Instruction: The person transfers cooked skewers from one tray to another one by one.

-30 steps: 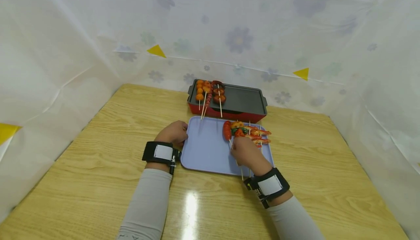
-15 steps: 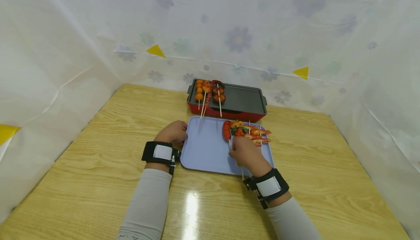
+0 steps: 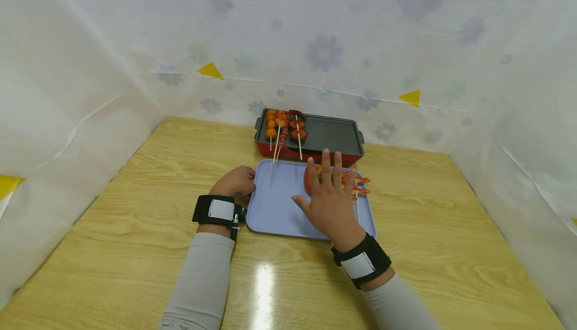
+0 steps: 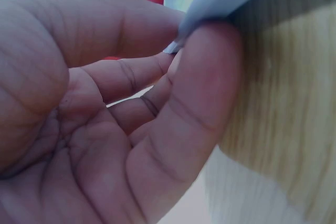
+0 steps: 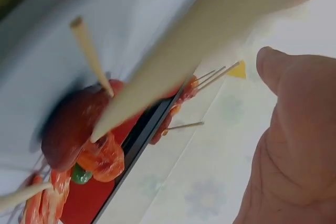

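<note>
Right hand (image 3: 331,209) spread over tray (image 3: 279,205)

Head: the left hand (image 3: 234,184) pinches the tray's edge; the right hand, empty, partly hides skewers (image 3: 361,191) on it. Left-sleeve marks (image 3: 180,327) are cut off, unreadable. Left wrist: fingers (image 4: 181,103) partly hide the tray. Right wrist: a blurred stick (image 5: 173,64) partly covers a sausage (image 5: 65,135).

Yellow-brown wood-grained table (image 3: 144,185), glossy toward its near edge, bearing a smooth lilac rectangular plastic-looking tray (image 3: 279,205). Toward the far edge, rectangular red grill (image 3: 333,134) with matt dark-grey top. Glossy red sausage (image 5: 68,135); slender wooden stick (image 5: 90,53).
</note>
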`<state>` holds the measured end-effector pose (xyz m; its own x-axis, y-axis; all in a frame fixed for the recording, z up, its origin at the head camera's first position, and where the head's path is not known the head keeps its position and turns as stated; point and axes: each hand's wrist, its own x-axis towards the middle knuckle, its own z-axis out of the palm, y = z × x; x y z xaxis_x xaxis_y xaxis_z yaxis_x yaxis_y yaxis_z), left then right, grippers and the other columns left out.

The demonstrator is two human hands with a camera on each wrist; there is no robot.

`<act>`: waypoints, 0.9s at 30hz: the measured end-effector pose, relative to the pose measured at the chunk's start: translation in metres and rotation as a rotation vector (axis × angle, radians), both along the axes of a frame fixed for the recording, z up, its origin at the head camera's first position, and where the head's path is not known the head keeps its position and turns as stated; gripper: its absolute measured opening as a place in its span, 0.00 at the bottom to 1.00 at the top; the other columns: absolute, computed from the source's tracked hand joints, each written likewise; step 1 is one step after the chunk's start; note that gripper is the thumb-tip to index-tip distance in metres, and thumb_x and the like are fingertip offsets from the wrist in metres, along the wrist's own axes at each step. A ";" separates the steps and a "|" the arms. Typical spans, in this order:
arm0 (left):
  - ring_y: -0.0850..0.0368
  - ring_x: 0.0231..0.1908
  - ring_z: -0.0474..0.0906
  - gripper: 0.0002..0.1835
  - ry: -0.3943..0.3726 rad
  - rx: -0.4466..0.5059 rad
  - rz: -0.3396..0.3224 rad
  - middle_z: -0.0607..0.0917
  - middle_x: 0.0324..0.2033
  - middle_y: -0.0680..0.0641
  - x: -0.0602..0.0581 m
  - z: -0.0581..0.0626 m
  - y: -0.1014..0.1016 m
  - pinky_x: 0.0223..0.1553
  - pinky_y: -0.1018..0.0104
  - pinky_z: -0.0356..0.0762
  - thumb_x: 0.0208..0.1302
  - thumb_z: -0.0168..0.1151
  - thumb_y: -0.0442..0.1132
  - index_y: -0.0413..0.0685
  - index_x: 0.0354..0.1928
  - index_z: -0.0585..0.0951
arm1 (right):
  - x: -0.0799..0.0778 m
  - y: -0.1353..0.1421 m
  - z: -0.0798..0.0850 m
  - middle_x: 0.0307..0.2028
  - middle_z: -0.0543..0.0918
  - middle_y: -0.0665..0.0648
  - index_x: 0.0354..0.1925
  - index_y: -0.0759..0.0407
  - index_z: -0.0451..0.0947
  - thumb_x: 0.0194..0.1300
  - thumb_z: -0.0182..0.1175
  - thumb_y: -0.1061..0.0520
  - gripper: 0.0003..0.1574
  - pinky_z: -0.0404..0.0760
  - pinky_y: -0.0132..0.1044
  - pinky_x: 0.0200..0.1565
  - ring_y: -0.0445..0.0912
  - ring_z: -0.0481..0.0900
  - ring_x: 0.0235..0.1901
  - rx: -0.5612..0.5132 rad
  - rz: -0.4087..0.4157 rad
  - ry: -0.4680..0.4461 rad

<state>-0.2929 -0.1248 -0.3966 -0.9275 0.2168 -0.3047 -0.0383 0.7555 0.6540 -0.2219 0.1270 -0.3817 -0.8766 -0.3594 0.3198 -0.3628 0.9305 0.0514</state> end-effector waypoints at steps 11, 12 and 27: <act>0.54 0.23 0.74 0.16 0.008 0.010 -0.001 0.79 0.28 0.43 0.000 0.001 -0.001 0.24 0.66 0.71 0.57 0.51 0.27 0.37 0.47 0.80 | 0.001 0.001 0.003 0.75 0.21 0.62 0.77 0.49 0.19 0.63 0.61 0.32 0.72 0.25 0.68 0.66 0.62 0.21 0.74 -0.067 0.022 0.072; 0.54 0.23 0.74 0.17 0.009 0.010 -0.001 0.79 0.29 0.43 0.000 0.001 -0.001 0.24 0.66 0.71 0.58 0.51 0.27 0.37 0.49 0.79 | 0.000 0.002 0.004 0.75 0.20 0.62 0.77 0.49 0.19 0.64 0.61 0.32 0.71 0.26 0.68 0.66 0.62 0.20 0.74 -0.071 0.011 0.059; 0.54 0.24 0.75 0.19 -0.014 0.017 0.016 0.80 0.31 0.42 0.000 0.001 0.001 0.24 0.66 0.71 0.57 0.51 0.27 0.36 0.52 0.79 | -0.022 0.061 0.022 0.74 0.36 0.77 0.75 0.69 0.50 0.69 0.59 0.39 0.53 0.46 0.72 0.65 0.73 0.31 0.72 -0.228 -0.192 -0.071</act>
